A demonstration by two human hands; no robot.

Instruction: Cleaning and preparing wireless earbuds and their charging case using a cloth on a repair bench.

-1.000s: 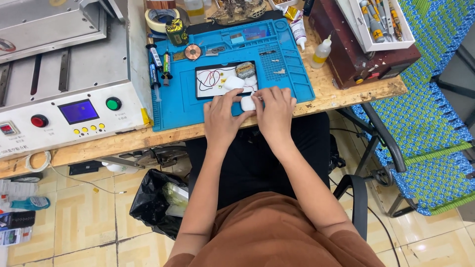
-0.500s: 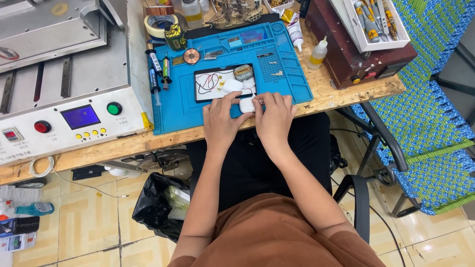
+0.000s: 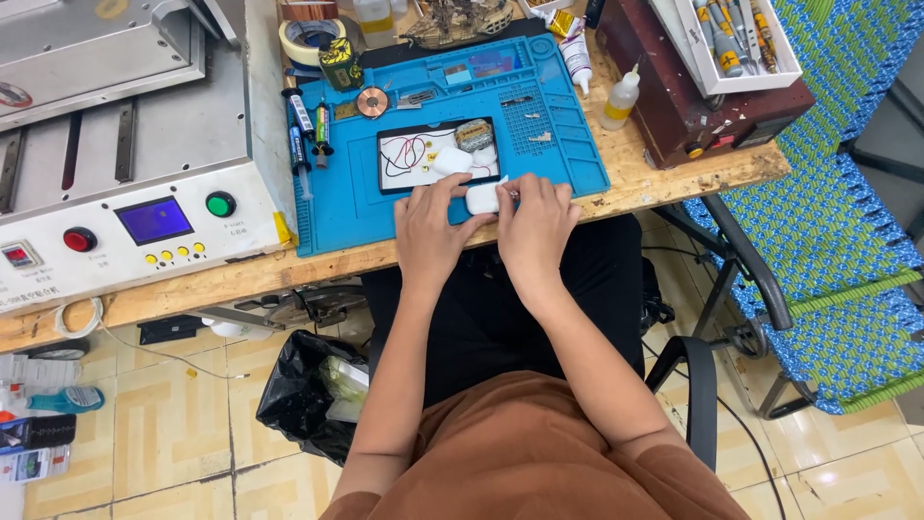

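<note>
Far bench: white glue bottle (image 3: 622, 97), yellow-black tin (image 3: 340, 64) | left hand (image 3: 430, 234), right hand (image 3: 535, 228) fingers pinch small white rounded case (image 3: 481, 198) on blue mat (image 3: 568, 144)

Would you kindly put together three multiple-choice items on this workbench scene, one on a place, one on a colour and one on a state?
1. Where does the small white case lie?
A. On the blue mat
B. On the floor tiles
C. On top of the grey machine

2. What colour is the round button to the right of the machine's small screen?
A. Yellow
B. Green
C. White

3. How do the hands stand to the white case?
A. Both rest in the lap
B. Only one touches it
C. Left hand and right hand both hold it

Answers:
1 A, it sits on the mat's front edge.
2 B, the button is plainly green.
3 C, fingers of both hands close round it.
</note>
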